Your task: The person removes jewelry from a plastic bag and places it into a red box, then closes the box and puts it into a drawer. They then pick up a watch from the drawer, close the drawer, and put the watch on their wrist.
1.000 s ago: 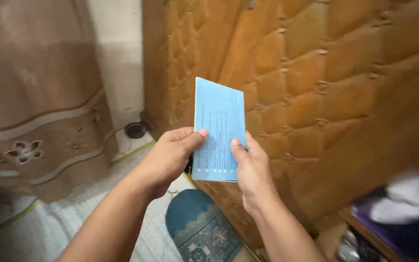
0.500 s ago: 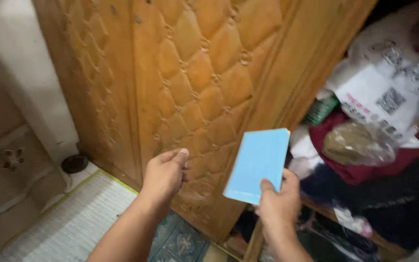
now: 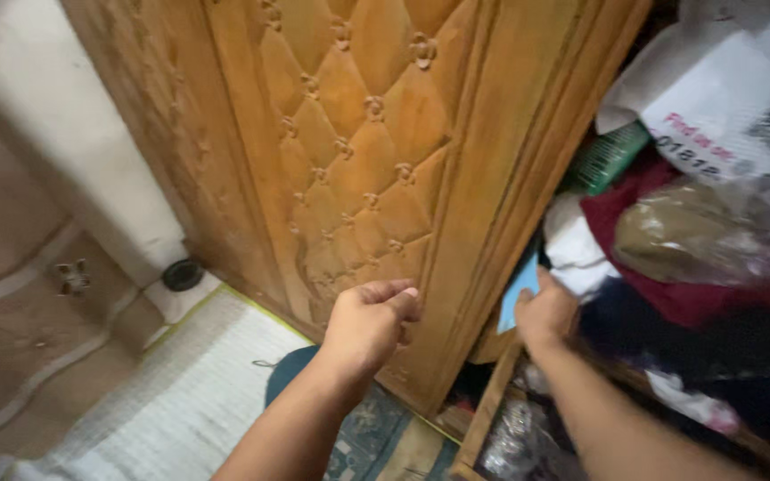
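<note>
My right hand (image 3: 544, 313) grips a thin light-blue booklet (image 3: 519, 290) and has it pushed into the open wardrobe, beside the white cloth (image 3: 572, 251) on a shelf; only a small strip of blue shows past the door edge. My left hand (image 3: 370, 322) hovers in front of the carved wooden wardrobe door (image 3: 358, 151), fingers loosely curled, holding nothing and not clearly touching the wood.
The wardrobe shelf holds a dark red cloth (image 3: 697, 298), a clear bag with something brown (image 3: 701, 236), a white printed bag (image 3: 733, 116) and a green comb (image 3: 612, 156). On the floor lie a pale woven mat (image 3: 180, 392) and a teal rug (image 3: 376, 436). A brown curtain (image 3: 20, 294) hangs at left.
My left hand let go of the blue booklet. My right hand carried it rightward and down into the wardrobe, where it is now mostly hidden. The view swung right toward the shelves.
</note>
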